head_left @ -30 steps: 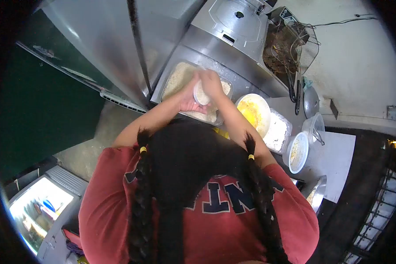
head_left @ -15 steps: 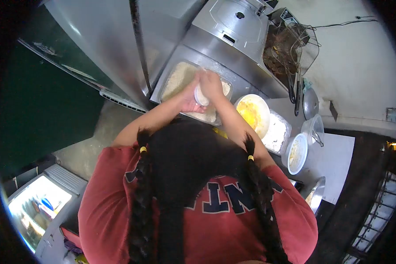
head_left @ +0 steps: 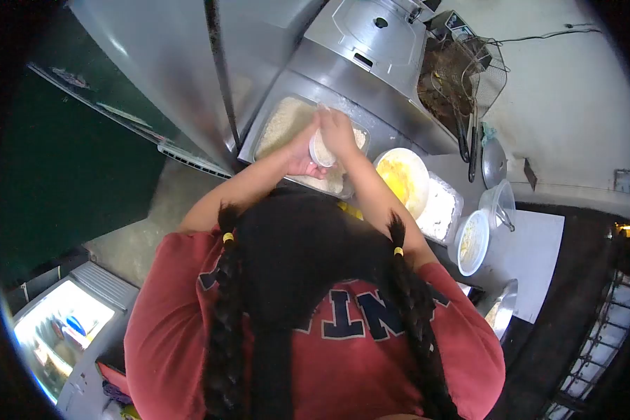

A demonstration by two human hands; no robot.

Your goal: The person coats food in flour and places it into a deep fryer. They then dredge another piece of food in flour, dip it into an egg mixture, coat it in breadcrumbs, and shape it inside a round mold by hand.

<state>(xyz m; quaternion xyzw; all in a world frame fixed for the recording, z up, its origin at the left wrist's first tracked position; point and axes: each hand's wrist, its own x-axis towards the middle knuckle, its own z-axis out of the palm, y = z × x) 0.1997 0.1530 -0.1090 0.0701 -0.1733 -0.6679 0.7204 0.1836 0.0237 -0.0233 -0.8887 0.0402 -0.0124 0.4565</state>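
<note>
A small round white cup (head_left: 321, 151) with pale crumbs in it is tilted over a clear rectangular tub (head_left: 259, 145) of breadcrumbs (head_left: 284, 126). My left hand (head_left: 302, 158) is closed around the cup's side, its fingertips showing below the rim. Bent over the cup's far right edge is my right hand (head_left: 337, 131), fingers curled together; what lies under them is hidden. Just right of my right forearm, a white bowl (head_left: 421, 183) holds yellow beaten egg (head_left: 397, 180).
Beyond the tub stands a steel fryer (head_left: 371, 31), with a wire fry basket (head_left: 488, 70) beside it. Right of the egg bowl are a tub of white powder (head_left: 438, 210), a white bowl with food bits (head_left: 472, 245), a clear container (head_left: 498, 203) and a metal bowl (head_left: 509, 308).
Both hands stay over the breadcrumb tub. The cup has turned slightly, showing more of its crumbs. Nothing else has visibly moved.
</note>
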